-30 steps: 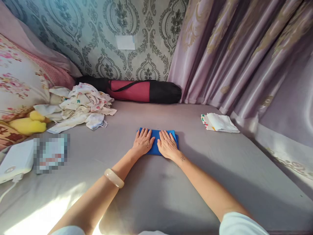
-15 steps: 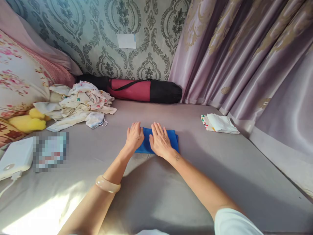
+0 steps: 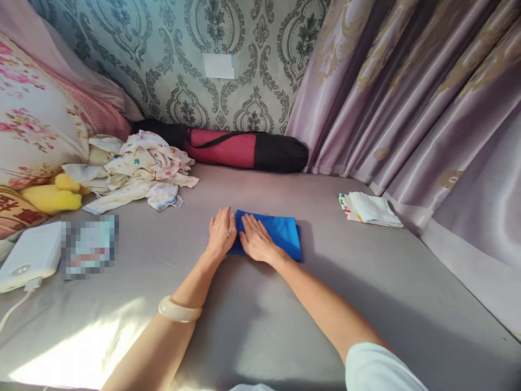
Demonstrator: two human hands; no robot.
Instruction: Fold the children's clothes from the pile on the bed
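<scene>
Blue cloth (image 3: 287, 233) lies folded on the grey bed (image 3: 260, 320); clock positions are taken from it. Right hand (image 3: 256, 239) rests palm down on the cloth, fingers together, pointing to 11 o'clock. Left hand (image 3: 222, 232) is at the cloth's 9 o'clock edge, fingers bent downward; its grip is hidden. Bangle (image 3: 179, 311) on left forearm. White cloth (image 3: 372, 208), folded, well apart at 3 o'clock. Clothes (image 3: 148, 163) heaped at 10 o'clock. Red-and-black bag (image 3: 223, 149) by the wall (image 3: 260, 60), 11 to 12 o'clock. Curtain (image 3: 391, 108) at 1 to 2 o'clock.

Dark characters (image 3: 23, 213) on orange-brown fabric (image 3: 10, 228) (too unclear to read).
</scene>
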